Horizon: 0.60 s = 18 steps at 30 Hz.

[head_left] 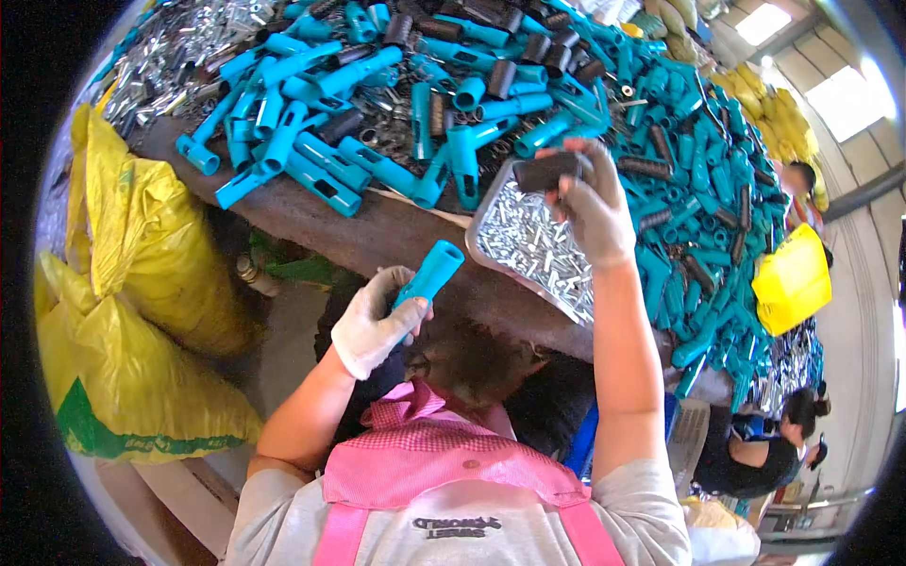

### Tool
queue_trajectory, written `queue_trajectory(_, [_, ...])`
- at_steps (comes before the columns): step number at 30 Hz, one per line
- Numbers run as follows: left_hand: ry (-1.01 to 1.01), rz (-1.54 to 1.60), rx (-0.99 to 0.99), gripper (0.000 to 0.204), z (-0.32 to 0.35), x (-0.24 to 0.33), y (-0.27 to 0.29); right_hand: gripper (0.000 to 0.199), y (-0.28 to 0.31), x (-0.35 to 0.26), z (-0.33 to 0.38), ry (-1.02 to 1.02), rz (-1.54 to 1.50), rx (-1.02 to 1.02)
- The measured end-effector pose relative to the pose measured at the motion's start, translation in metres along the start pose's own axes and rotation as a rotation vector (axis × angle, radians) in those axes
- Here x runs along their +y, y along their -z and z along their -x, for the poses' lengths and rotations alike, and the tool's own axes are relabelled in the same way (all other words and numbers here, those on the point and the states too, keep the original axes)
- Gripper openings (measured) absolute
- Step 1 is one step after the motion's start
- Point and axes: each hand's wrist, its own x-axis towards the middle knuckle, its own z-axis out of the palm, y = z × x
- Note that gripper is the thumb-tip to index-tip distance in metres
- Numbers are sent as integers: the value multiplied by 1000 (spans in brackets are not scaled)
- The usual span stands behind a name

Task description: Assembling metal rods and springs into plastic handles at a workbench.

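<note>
My left hand (376, 321), in a pale glove, is wrapped round a teal plastic tube (432, 274) with its open round end pointing up and away. Above a tray (479, 247) of small silver metal pins (538, 247), my right hand (596, 203), gloved too, grips a short black ribbed cylinder (547, 173) between thumb and fingers. The two parts are apart. Beyond the tray lies a large heap of similar teal tubes (321, 71), with black cylinders (502, 77) mixed among them.
The worktable's front edge (330, 226) runs just beyond my hands. Full yellow sacks (151, 255) stand at the left. Shiny metal parts (179, 57) are piled at the far left. Another person (760, 453) sits at the right, near a yellow bag (795, 280).
</note>
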Motion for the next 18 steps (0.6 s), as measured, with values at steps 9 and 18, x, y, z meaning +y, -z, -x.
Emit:
queue_trajectory(9, [-530, -928, -32, 37, -21, 17, -53, 40, 6, -2, 130, -9, -81, -70])
queue_trajectory(18, [-424, -989, -225, 40, -10, 14, -91, 47, 1, 0, 184, -45, 84, -17])
